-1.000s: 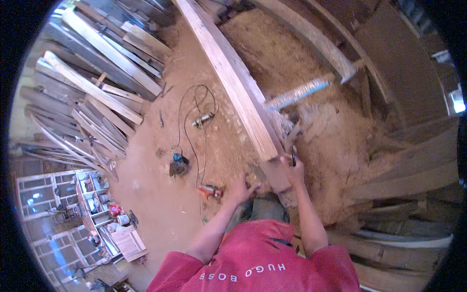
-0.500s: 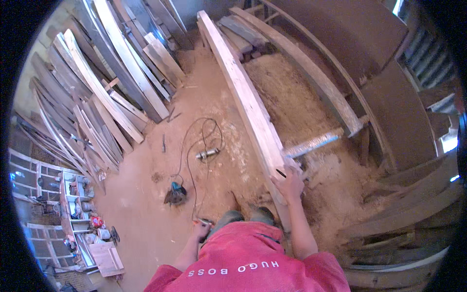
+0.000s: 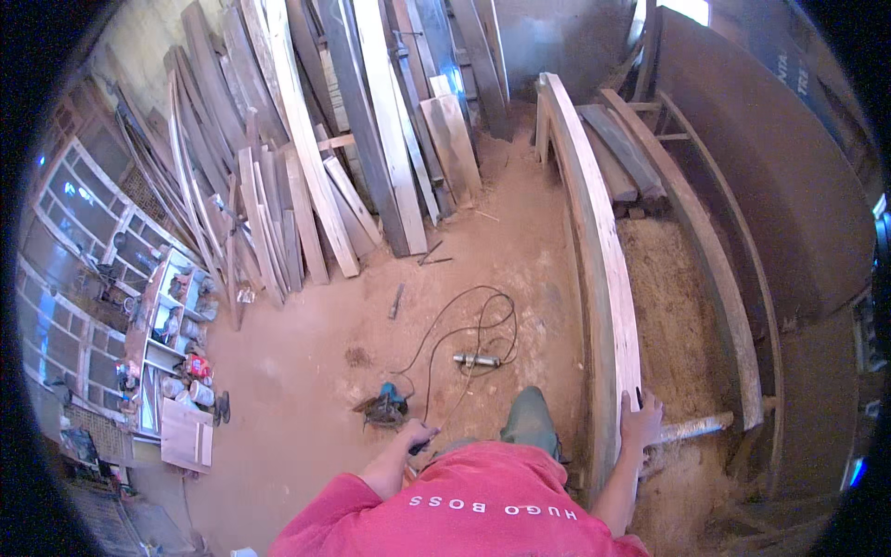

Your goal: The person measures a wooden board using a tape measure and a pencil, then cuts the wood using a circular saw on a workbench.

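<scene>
My right hand (image 3: 642, 422) rests on the right edge of a long pale wooden beam (image 3: 613, 269), fingers curled, with a thin black pen-like stick (image 3: 639, 396) sticking out of it. The beam stands raised off the floor and runs away from me. My left hand (image 3: 415, 436) hangs low at my left side, closed around a small dark object that I cannot make out. Just beyond it on the floor lies a teal and black power tool (image 3: 385, 406) with a cord (image 3: 436, 348). A silvery cylindrical tool (image 3: 476, 360) lies farther right.
Many boards (image 3: 390, 130) lean against the far wall. To the right, a second beam (image 3: 691, 213) runs beside a large brown panel (image 3: 761, 158); a crosspiece (image 3: 691, 428) lies between the beams. Sawdust covers the floor. A cluttered shelf (image 3: 162, 357) stands at left.
I have stepped forward and the view has swung left. My right hand has slid farther along the beam, now level with the crosspiece. My left hand has come nearer the teal power tool.
</scene>
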Demonstrator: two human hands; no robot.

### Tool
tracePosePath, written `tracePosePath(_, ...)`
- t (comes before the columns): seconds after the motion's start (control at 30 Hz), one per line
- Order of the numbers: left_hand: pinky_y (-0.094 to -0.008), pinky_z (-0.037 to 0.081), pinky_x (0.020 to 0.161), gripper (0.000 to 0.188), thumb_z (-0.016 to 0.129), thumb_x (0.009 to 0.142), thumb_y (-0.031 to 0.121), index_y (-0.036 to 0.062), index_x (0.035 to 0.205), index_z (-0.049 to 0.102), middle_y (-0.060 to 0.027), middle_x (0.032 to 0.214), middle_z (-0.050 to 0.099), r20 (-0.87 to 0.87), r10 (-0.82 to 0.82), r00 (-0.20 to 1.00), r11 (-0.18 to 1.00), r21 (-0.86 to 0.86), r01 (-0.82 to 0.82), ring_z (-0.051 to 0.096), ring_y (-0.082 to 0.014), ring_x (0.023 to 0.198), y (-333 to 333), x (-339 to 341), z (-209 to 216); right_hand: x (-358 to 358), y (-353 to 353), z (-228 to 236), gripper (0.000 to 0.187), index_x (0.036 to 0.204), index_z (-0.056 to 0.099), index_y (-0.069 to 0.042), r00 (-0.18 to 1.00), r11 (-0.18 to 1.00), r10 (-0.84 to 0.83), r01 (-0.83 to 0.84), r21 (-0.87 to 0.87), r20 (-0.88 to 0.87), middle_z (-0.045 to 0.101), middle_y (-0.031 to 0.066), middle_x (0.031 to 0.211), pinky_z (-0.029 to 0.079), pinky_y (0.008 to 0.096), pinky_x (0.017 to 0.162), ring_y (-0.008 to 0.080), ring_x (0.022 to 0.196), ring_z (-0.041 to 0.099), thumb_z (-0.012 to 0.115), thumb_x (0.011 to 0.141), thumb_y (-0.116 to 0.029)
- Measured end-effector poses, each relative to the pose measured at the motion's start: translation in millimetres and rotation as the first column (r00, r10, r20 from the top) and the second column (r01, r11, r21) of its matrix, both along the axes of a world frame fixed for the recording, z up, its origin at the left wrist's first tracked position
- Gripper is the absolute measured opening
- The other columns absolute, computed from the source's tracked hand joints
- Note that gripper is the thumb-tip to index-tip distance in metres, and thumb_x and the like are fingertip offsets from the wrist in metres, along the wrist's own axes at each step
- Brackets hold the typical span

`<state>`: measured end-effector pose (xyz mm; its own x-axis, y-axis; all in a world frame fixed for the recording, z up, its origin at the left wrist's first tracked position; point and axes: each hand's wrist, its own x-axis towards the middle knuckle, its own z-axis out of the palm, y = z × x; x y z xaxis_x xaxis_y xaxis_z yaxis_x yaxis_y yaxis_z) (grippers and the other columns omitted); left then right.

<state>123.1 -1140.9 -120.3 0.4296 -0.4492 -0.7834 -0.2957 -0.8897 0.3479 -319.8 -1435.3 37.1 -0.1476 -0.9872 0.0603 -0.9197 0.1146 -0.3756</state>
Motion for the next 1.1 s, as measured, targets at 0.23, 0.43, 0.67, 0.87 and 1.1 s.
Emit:
tracePosePath(0.23,-0.0381,0.051,0.057,0.049,0.073,0.088,0.049,0.0018,0.076,0.07,-0.0116,0.07,0.069,-0.003,0.012,1.0,1.0,-0.019,-0.012,0.063,-0.0214,0.058,-103.3,12.0,-30.7,70.5,-155.5,-33.2,0.061,0.117,0.068,-0.01,0.998,0.992,0.064,-0.066,-0.112,-0.022,0.065,0.0169,0.116,0.052,0.05,0.09,0.0377,0.113,0.06,0.074,0.081,-0.058)
tracePosePath(0.43,-0.0395,0.052,0.065,0.051,0.069,0.089,0.051,0.0003,0.085,0.071,-0.0132,0.077,0.07,0.064,0.1,0.993,0.988,-0.127,-0.091,0.065,-0.0233,0.067,-230.5,23.1,-23.6,117.0,-311.9,-6.0,0.077,0.123,0.067,-0.01,0.981,0.979,0.194,-0.195,0.056,0.025,0.065,0.0231,0.123,0.054,0.0503,0.092,0.0401,0.113,0.064,0.074,0.074,-0.069)
tracePosePath(0.67,-0.0418,0.053,0.076,0.053,0.065,0.091,0.051,-0.0013,0.098,0.071,-0.0172,0.089,0.073,0.079,0.053,0.996,0.98,-0.198,-0.036,0.068,-0.0272,0.081,-463.2,61.3,16.3,185.2,-405.0,-27.2,0.11,0.141,0.049,-0.002,0.955,0.881,0.28,-0.215,0.422,-0.097,0.059,0.0277,0.131,0.056,0.0502,0.089,0.0423,0.111,0.065,0.07,0.068,-0.081)
tracePosePath(0.87,-0.0428,0.054,0.079,0.05,0.066,0.091,0.048,0.0003,0.108,0.067,-0.0199,0.094,0.071,0.118,-0.325,0.938,0.907,-0.242,0.345,0.069,-0.0316,0.087,-642.1,102.2,-3.4,213.7,-415.5,-82.4,0.119,0.145,0.033,0.008,0.957,0.945,0.244,-0.198,0.261,-0.158,0.06,0.0259,0.124,0.059,0.0454,0.082,0.0381,0.105,0.067,0.08,0.065,-0.066)
tracePosePath(1.1,-0.0352,0.054,0.058,0.061,0.067,0.092,0.056,-0.0005,0.114,0.061,-0.0144,0.086,0.067,-0.112,-0.337,0.935,0.9,-0.329,0.286,0.065,-0.0184,0.066,-866.6,60.9,34.2,200.1,-432.6,-92.5,0.104,0.148,0.036,-0.001,0.988,0.902,0.135,-0.092,0.421,-0.073,0.065,0.0251,0.114,0.059,0.0458,0.08,0.0362,0.097,0.07,0.083,0.07,-0.051)
